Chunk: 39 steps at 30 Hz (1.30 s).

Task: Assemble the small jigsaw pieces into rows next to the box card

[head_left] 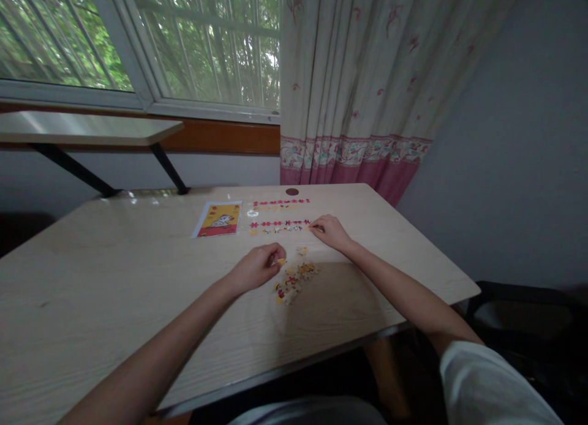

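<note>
My left hand (pixel 263 266) is closed over the desk, its thumb and fingers pinching a small yellow jigsaw puzzle piece (pixel 282 262). Just right of and below it lies a loose pile of puzzle pieces (pixel 293 281), mostly yellow and pale with some red. My right hand (pixel 331 232) has its fingertips pressed together at the right end of the nearer puzzle rows (pixel 278 224), where a bit of yellow shows under them. A farther pair of rows (pixel 281 203), red above yellow, lies behind. Left of the rows is a picture sheet (pixel 219 219) in yellow and red with a pale animal.
The pale wooden desk (pixel 114 278) has a dark round cap (pixel 292 191) near its back edge. A raised shelf (pixel 87 128) on black brackets stands at the back left. Behind are a window and a curtain (pixel 353 94); a dark chair (pixel 528 315) is at the right.
</note>
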Tool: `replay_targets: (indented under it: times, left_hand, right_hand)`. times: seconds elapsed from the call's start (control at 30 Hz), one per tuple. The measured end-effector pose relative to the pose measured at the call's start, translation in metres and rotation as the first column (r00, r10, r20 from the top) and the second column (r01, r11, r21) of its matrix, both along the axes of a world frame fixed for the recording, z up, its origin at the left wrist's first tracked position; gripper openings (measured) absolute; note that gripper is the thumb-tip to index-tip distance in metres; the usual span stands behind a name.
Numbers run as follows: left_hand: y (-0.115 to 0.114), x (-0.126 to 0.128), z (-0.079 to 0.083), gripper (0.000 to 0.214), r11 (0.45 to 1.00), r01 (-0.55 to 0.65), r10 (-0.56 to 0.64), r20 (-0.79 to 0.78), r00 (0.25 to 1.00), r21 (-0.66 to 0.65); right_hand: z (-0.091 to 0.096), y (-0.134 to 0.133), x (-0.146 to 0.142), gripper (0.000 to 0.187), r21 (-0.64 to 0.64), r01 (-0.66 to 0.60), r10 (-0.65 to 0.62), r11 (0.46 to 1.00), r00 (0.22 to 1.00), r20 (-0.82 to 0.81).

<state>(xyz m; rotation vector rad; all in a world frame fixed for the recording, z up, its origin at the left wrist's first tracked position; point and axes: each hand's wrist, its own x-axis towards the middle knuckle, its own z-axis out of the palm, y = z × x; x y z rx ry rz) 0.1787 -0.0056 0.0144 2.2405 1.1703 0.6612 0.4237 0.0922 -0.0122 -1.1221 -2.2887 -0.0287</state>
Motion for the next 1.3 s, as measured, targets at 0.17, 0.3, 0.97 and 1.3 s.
replay_targets:
  times: [0.17, 0.3, 0.97, 1.3]
  left_hand:
    - [0.002, 0.002, -0.001, 0.022, 0.987, -0.046, 0.082, 0.243, 0.967, -0.151]
    - [0.005, 0.007, 0.002, 0.017, 0.931, -0.098, 0.279, 0.509, 0.814, -0.353]
    - [0.002, 0.01, 0.005, 0.017, 0.786, 0.029, 0.494, 0.655, 0.572, -0.618]
    - [0.008, 0.006, 0.0, 0.017, 0.873, -0.148, 0.41, 0.533, 0.74, -0.465]
  right_hand:
    - [0.01, -0.02, -0.01, 0.017, 0.075, -0.036, 0.04, 0.997, 0.998, -0.055]
    - [0.018, -0.047, -0.027, 0.019, 0.159, -0.158, 0.17, 0.975, 0.983, -0.063]
    - [0.017, -0.071, -0.049, 0.02, 0.218, -0.1, 0.133, 0.971, 0.981, -0.143]
    - [0.026, -0.06, -0.035, 0.016, 0.301, -0.12, 0.194, 0.946, 0.954, -0.227]
